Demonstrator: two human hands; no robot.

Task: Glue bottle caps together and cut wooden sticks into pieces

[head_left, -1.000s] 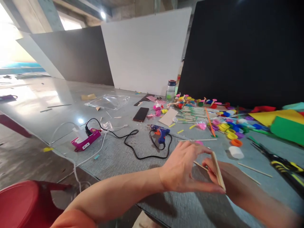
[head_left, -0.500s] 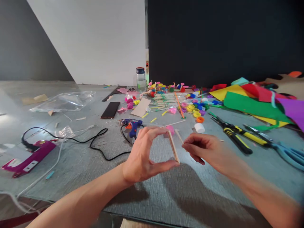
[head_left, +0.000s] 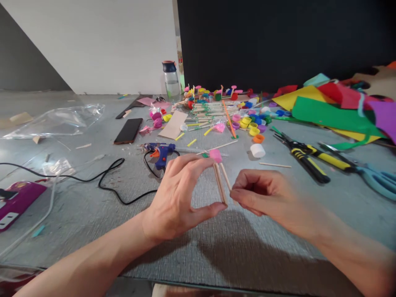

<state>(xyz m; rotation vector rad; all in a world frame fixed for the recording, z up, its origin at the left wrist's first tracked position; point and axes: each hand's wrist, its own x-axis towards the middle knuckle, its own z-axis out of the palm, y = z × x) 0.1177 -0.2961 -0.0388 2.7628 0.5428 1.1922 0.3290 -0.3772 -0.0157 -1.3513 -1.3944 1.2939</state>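
Observation:
Between the thumb and a fingertip of my left hand are thin wooden sticks, held lengthwise side by side. My right hand is closed in a pinch on another wooden stick, whose free part slants up beside the held sticks. Whether it touches them I cannot tell. Just beyond the fingertips a pink cap lies on the table. A blue glue gun rests behind my left hand, and a loose wooden stick lies behind my right hand.
Pliers and blue-handled scissors lie at the right, near coloured sheets. Bottle caps, sticks and a water bottle stand at the back. A phone, a black cable and a magenta power strip are on the left.
My right hand has brought its stick closer to the sticks in my left hand. The view has shifted, so the table's things appear further left and higher.

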